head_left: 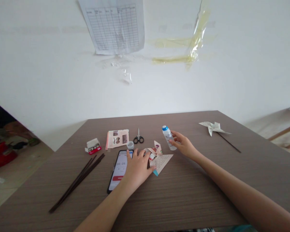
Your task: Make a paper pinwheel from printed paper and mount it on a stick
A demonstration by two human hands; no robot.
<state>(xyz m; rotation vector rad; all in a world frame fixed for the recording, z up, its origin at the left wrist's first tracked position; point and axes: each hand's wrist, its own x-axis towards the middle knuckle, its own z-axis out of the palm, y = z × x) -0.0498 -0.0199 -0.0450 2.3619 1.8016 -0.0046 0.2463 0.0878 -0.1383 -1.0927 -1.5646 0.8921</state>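
Observation:
My right hand (182,144) is closed around a small clear glue bottle (168,137) with a blue cap, held upright just above the brown table (183,196). My left hand (137,167) lies flat with fingers spread, pressing on a folded printed paper piece (160,160) at the table's middle. The left hand also partly covers a smartphone (119,169) whose lit screen shows a timer.
Black scissors (138,138), a small white tape roll (130,145), a stack of printed paper (117,138) and a small open box (93,146) lie behind the phone. Several thin dark sticks (79,180) lie at the left. A paper pinwheel on a stick (214,128) rests far right.

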